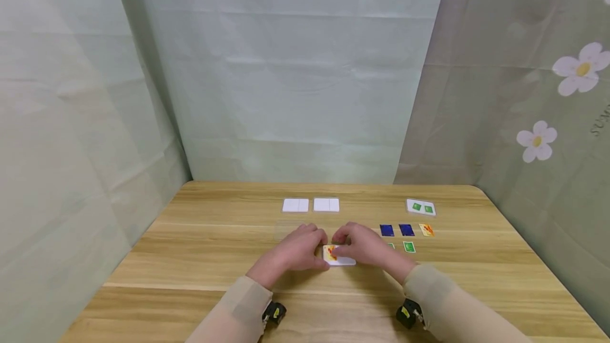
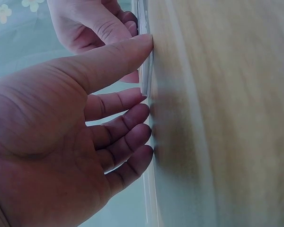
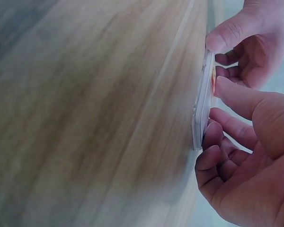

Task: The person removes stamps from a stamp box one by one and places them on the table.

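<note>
A small stack of white cards point(image 1: 346, 262) with clear edges lies on the wooden table, with an orange picture point(image 1: 329, 253) on the left half of its top face. My left hand point(image 1: 300, 249) holds the stack's left end, thumb point(image 2: 141, 47) along the near edge and index finger at the far corner. From the other side my right hand point(image 1: 364, 246) grips it; the thumb point(image 3: 227, 90) presses on the orange picture and the other fingers curl by the stack's right end. Part of the top face is hidden under the right hand.
Two white cards point(image 1: 295, 205) with a dividing line lie at the back. A clear sheet point(image 1: 284, 228) is behind my left hand. To the right are a card with two green squares point(image 1: 421, 207) and small blue point(image 1: 406, 229), orange point(image 1: 426, 229) and green cards point(image 1: 409, 247).
</note>
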`<state>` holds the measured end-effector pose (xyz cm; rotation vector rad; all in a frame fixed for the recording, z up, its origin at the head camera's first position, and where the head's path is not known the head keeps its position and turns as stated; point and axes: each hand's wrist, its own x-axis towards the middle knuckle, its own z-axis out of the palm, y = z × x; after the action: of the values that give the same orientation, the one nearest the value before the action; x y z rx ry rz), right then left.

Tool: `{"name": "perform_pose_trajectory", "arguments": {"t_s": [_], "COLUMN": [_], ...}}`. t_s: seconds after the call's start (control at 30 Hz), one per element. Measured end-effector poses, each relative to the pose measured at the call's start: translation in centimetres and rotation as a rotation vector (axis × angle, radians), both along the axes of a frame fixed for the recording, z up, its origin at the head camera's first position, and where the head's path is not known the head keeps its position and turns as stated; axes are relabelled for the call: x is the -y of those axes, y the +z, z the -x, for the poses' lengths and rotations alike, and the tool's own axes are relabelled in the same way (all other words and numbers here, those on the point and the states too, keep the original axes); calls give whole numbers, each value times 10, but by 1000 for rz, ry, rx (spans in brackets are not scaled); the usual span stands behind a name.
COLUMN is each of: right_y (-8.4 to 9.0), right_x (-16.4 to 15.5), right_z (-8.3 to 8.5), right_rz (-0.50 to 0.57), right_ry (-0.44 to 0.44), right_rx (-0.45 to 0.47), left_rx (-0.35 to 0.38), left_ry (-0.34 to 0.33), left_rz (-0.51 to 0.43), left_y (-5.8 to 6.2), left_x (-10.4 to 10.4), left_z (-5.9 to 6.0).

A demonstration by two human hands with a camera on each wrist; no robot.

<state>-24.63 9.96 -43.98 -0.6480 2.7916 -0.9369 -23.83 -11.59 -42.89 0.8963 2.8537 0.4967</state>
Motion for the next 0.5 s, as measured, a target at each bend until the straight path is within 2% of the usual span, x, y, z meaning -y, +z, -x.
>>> {"name": "perform_pose_trajectory", "arguments": {"t_s": [0.5], "right_y": [3], "right_x": [3], "right_z": [0], "right_rz": [-34], "right_ry": [-2], "right_rx": [3], "left_rx": [-2], "left_ry": [1], "left_rz": [-1], "left_y": [0], "left_x": [0], "left_z": [0]}}
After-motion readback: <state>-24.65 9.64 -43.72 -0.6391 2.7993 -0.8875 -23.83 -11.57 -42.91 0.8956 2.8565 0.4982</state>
